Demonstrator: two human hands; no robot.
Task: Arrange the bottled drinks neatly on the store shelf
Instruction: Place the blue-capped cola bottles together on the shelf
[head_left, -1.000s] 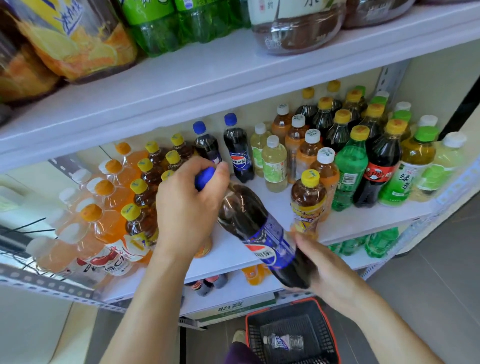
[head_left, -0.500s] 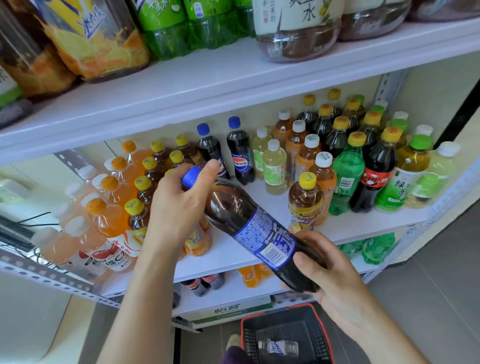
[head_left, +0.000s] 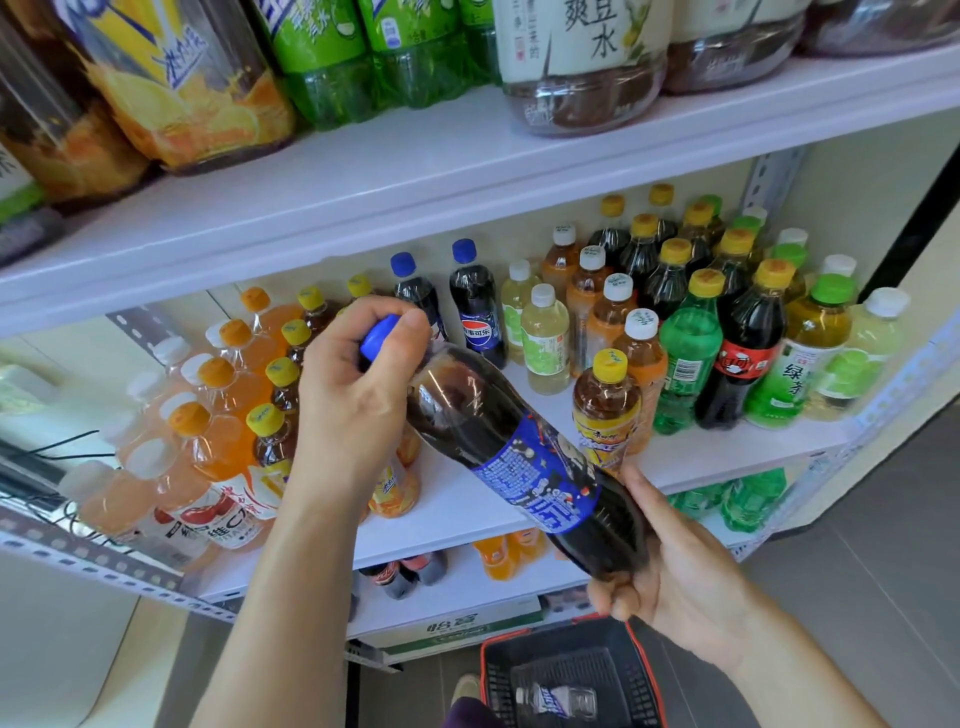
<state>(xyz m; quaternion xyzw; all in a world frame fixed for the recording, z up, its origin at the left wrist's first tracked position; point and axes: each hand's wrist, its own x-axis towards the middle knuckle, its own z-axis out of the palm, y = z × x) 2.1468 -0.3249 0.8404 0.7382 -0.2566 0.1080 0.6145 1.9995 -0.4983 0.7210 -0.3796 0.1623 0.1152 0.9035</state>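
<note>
White flat store shelf board (head_left: 727, 457) on a grey perforated metal rail (head_left: 78, 553). Upright on it, from the left: rows of orange-capped plastic bottles of orange drink (head_left: 228, 415), yellow-capped bottles of dark tea (head_left: 270, 444), two blue-capped dark cola bottles (head_left: 475, 306) at the back, white-capped pale green drinks (head_left: 545, 338), white-capped amber drinks (head_left: 613, 317), one yellow-capped brown tea bottle (head_left: 608, 410) alone near the front edge, then a yellow-capped green soda bottle (head_left: 685, 358), a dark red-labelled bottle (head_left: 745, 358) and a green-capped green tea bottle (head_left: 810, 353) towards the right end.
</note>
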